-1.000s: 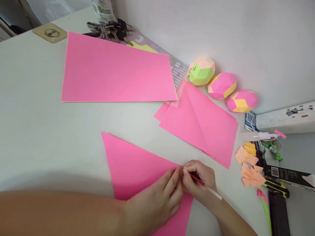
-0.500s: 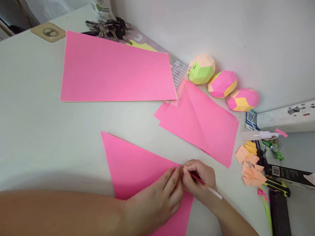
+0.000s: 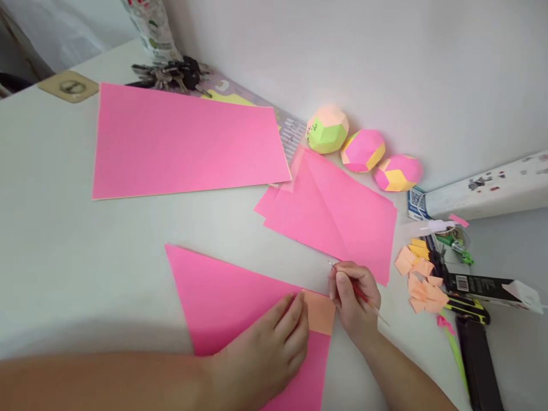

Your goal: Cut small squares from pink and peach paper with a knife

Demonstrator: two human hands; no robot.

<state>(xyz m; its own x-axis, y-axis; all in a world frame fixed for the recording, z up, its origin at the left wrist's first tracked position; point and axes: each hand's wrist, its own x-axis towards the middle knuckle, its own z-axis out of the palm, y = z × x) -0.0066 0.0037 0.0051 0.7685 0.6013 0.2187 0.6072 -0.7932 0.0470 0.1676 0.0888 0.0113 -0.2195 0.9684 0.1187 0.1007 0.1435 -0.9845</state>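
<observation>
A pink paper sheet lies near the table's front edge, one corner pointing up-left. My left hand rests flat on it, fingers stretched toward a small orange paper square at the sheet's right edge. To the right of that square my right hand is closed round a thin red pen, its tip raised off the paper and pointing up-left.
A large pink sheet lies at the back left, a stack of pink sheets in the middle. Three paper polyhedra stand by the wall. Keys, orange paper scraps, a black box and a cutter surround them.
My right hand has drawn back to the right with the pen, lifting its tip. The orange square, hidden before by both hands, now shows. The view has shifted slightly.
</observation>
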